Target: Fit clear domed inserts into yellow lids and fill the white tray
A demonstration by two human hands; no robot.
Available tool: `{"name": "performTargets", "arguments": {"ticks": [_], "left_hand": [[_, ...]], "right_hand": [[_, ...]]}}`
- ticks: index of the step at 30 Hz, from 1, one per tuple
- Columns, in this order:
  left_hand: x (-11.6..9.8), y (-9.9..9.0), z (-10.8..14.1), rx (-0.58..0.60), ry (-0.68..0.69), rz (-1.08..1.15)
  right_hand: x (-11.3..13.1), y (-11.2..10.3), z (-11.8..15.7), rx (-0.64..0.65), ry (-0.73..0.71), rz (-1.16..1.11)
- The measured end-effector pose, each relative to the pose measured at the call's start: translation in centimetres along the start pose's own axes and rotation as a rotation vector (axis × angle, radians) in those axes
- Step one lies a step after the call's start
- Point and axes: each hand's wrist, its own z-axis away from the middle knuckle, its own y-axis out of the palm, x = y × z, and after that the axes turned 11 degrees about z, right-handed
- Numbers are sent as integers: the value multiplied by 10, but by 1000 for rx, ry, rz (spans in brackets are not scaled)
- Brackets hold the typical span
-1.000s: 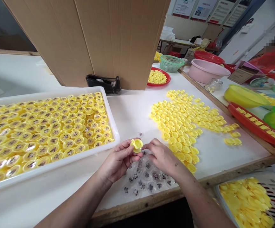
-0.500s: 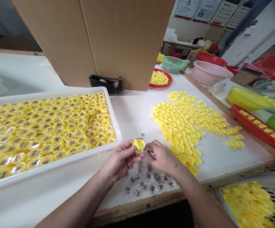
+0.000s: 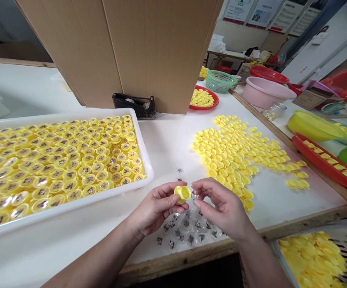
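My left hand (image 3: 158, 206) pinches a small yellow round piece (image 3: 183, 193), its hollow side turned toward my right hand. Close on its right, my right hand (image 3: 218, 202) has thumb and fingertips around a small clear disc (image 3: 194, 195). Below both hands, clear discs with dark printed pictures (image 3: 190, 239) lie scattered on the white table. At the left, a white tray (image 3: 149, 172) holds rows of yellow pieces with pictures in them. A spread of plain yellow pieces (image 3: 221, 150) covers the table to the right of my hands.
A cardboard box (image 3: 155, 52) stands behind the black tape dispenser (image 3: 134, 106). Farther right are a red plate (image 3: 215, 100), a green basket (image 3: 220, 81), a pink basin (image 3: 266, 93) and a long red tray (image 3: 299, 142). A container of yellow pieces (image 3: 314, 256) sits below the table edge.
The yellow piece has turned so that its hollow faces right. My right hand has risen off the discs with a clear disc at its fingertips, and its palm has turned more into view.
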Motion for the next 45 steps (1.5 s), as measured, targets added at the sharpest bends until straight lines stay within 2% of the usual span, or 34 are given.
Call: {"name": "performTargets", "arguments": {"ticks": [6, 10, 15, 21, 27, 34, 45], "left_hand": [[3, -3, -2, 94, 9, -50], [3, -4, -2, 89, 26, -58], [4, -2, -2, 109, 28, -98], [9, -2, -2, 81, 62, -111], [8, 0, -2, 76, 115, -173], [5, 4, 0, 54, 157, -206], [3, 10, 4, 3, 120, -233]], "right_hand": [[17, 5, -11, 72, -45, 259], [20, 4, -11, 103, -56, 320], [20, -5, -8, 222, -44, 363], [23, -7, -9, 113, -21, 442], [24, -4, -8, 94, 2, 412], [26, -1, -6, 41, -62, 438], [21, 3, 1, -12, -155, 584]]}}
